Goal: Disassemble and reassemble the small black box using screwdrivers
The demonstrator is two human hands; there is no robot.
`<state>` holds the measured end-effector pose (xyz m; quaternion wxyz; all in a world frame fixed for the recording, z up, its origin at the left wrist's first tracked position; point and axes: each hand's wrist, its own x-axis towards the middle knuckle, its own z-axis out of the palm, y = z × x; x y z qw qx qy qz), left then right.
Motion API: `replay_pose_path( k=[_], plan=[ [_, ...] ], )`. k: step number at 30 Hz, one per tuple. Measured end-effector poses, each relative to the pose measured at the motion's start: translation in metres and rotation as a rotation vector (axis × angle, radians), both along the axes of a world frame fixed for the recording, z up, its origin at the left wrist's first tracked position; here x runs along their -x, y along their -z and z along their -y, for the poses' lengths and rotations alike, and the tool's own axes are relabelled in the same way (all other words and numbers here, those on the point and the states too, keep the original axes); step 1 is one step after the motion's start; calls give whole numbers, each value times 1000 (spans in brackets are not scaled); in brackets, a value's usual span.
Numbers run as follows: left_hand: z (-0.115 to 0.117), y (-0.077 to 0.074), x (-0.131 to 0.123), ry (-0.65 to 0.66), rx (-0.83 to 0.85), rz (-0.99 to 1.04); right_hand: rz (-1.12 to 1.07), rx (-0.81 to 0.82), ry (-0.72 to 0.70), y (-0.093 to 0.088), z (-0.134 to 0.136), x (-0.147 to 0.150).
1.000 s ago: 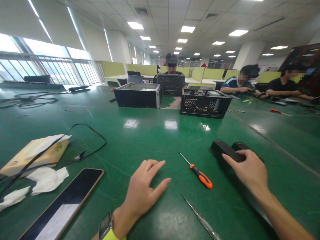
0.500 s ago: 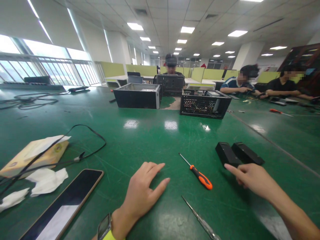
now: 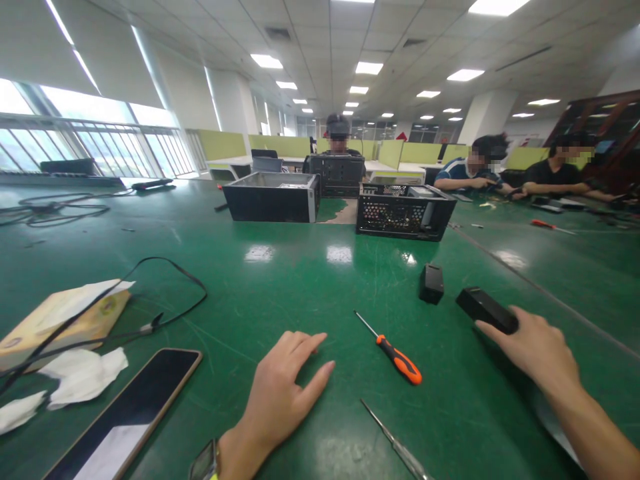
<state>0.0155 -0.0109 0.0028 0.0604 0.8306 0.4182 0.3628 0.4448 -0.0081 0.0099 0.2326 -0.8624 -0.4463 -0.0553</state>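
Observation:
My right hand (image 3: 537, 350) has its thumb and fingers around the near end of a black oblong block (image 3: 486, 309), which is low over or on the green table. A second black block (image 3: 431, 283) stands on the table just left of it, apart from the hand. My left hand (image 3: 285, 380) rests on the table with fingers stretched and thumb apart, holding nothing. Between the hands lie a screwdriver with an orange and black handle (image 3: 400, 360) and, nearer to me, a slim screwdriver with a clear handle (image 3: 395, 443).
At the left are a phone (image 3: 130, 407), crumpled tissues (image 3: 87, 377), a tissue pack (image 3: 100, 310) and a black cable (image 3: 193, 270). Computer cases (image 3: 273, 203) (image 3: 403, 220) stand farther back. People sit across the table and at the right, near another orange screwdriver (image 3: 545, 225).
My right hand has gone from pointing beside the left block to gripping the right one. The two blocks are farther apart and turned differently. My left hand stays in place.

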Motion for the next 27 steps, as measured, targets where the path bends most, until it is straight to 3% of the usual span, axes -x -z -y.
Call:
replay_pose_path(
  k=[3,6,8,11,13,15,17,20,22,27],
  plan=[
    [0,1,-1,3,-5,-1,-101,-24,2,0,-1,-12],
    [2,1,-2,25,1,-7,-163,-129,-100,-10,6,4],
    [3,0,-3,58,20,-29,-251,-160,-313,-15,14,37],
    [4,1,-5,82,58,-74,-362,-94,-809,-17,25,105],
    [4,2,-6,81,81,-100,-319,17,-1004,-14,30,147],
    [5,2,-7,96,104,-122,-264,73,-1108,-12,32,174],
    [5,1,-9,125,126,-142,-215,72,-1140,-11,31,183],
    [5,-2,-10,148,146,-160,-214,10,-1126,-11,28,170],
    [5,-3,-10,136,148,-148,-240,-2,-1071,-10,25,153],
    [4,-3,-12,95,150,-92,-298,156,-883,-3,18,118]
  ],
)
